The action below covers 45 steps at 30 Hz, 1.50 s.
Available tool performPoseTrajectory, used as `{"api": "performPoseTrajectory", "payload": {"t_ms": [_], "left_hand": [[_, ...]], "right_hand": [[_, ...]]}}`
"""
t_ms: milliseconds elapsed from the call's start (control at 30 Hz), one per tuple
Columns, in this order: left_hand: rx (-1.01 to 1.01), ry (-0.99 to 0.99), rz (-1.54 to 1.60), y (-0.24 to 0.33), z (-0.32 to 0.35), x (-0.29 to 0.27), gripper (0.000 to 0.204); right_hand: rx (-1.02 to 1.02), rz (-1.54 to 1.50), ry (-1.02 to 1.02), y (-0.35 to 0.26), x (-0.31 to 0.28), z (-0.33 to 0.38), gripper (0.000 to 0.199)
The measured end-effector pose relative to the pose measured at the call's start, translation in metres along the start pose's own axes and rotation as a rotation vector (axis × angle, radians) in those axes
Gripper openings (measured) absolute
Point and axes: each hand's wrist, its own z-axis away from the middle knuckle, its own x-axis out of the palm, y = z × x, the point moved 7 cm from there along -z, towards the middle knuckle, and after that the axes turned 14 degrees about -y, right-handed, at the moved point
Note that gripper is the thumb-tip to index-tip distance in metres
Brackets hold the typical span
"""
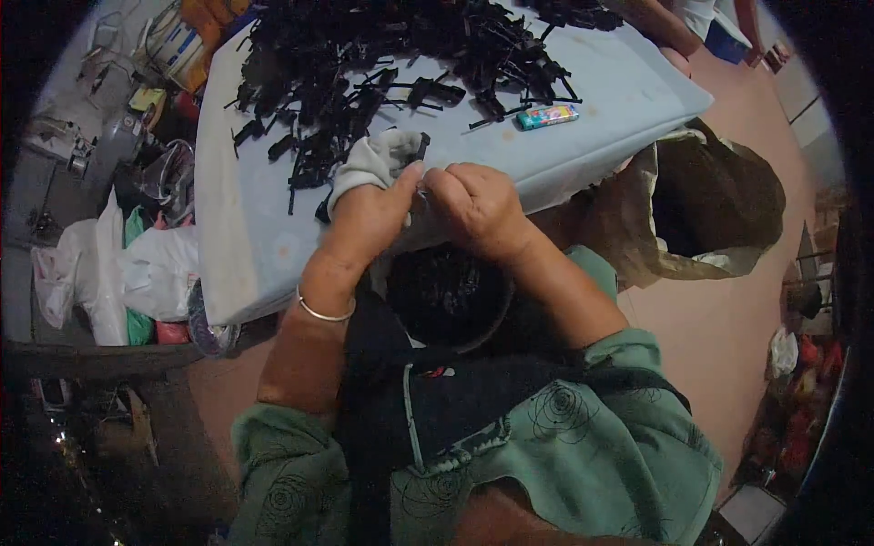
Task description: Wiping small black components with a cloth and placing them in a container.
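My left hand, its fingers covered by a whitish glove, is closed around a small black plastic part. One end of that part sticks up past the fingertips. Right beside it, my bare right hand has its fingers curled and pinched against the left thumb. What lies between those right fingers is too small and hidden to make out. Both hands are over the near edge of a table with a pale blue cover. Beyond them spreads a large heap of black plastic parts with thin arms.
A small colourful packet lies on the table. Below my hands stands a dark bucket with black pieces inside. An open brown sack is at the right, plastic bags at the left. Another person's arm shows at the far right.
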Motion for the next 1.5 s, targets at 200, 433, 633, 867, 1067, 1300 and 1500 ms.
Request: {"api": "performPoseTrajectory", "payload": {"t_ms": [200, 433, 633, 867, 1067, 1300, 1500], "left_hand": [[0.165, -0.015, -0.042, 0.004, -0.01, -0.006, 0.023], [0.119, -0.176, 0.124, 0.031, 0.002, 0.006, 0.022], [-0.017, -0.134, 0.272, 0.025, 0.0, 0.006, 0.026], [0.227, -0.041, -0.075, 0.039, 0.008, 0.005, 0.024], [0.376, 0.016, -0.486, 0.051, 0.019, 0.012, 0.024], [0.185, 0.071, -0.21, 0.044, 0.03, 0.007, 0.029], [0.096, 0.086, 0.252, 0.018, 0.031, -0.011, 0.027]], "right_hand": [[0.05, -0.151, 0.124, 0.006, -0.007, -0.004, 0.011], [0.6, -0.866, 0.072, 0.047, 0.006, 0.002, 0.023], [0.435, -0.85, -0.008, 0.04, 0.003, -0.001, 0.025], [0.405, -0.82, -0.08, 0.029, 0.007, -0.001, 0.026], [0.488, -0.949, 0.019, 0.023, 0.011, 0.004, 0.025], [0.491, -0.961, -0.125, 0.021, 0.002, 0.0, 0.02], [0.299, -0.772, -0.237, 0.02, 0.005, 0.001, 0.014]]}}
